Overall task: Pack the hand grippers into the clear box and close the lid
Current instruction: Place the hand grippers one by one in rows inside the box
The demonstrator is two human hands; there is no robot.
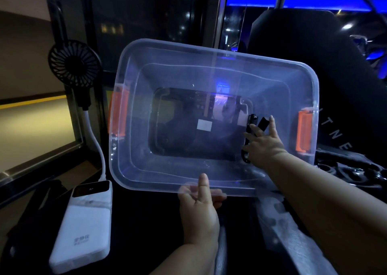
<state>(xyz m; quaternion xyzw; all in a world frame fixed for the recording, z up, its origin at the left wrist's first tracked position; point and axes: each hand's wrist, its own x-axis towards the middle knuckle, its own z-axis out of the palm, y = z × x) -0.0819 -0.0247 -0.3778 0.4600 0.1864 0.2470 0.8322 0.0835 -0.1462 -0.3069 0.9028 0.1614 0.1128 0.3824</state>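
Observation:
A clear plastic box (134, 111) with orange latches on both short sides is tilted with its opening toward me. My left hand (199, 207) grips its near rim, thumb inside and fingers under the edge. Reaching into the box at its right side, my right hand (263, 143) holds a black hand gripper (250, 122) against the bottom. The rest of the box's floor holds only a white label (204, 125). A clear lid (280, 218) lies under my right forearm.
A white power bank (81, 226) lies at the lower left, cabled to a small black fan (73, 62) on a stalk. Several dark items (351, 170) sit to the right of the box. A black chair back (303, 44) stands behind.

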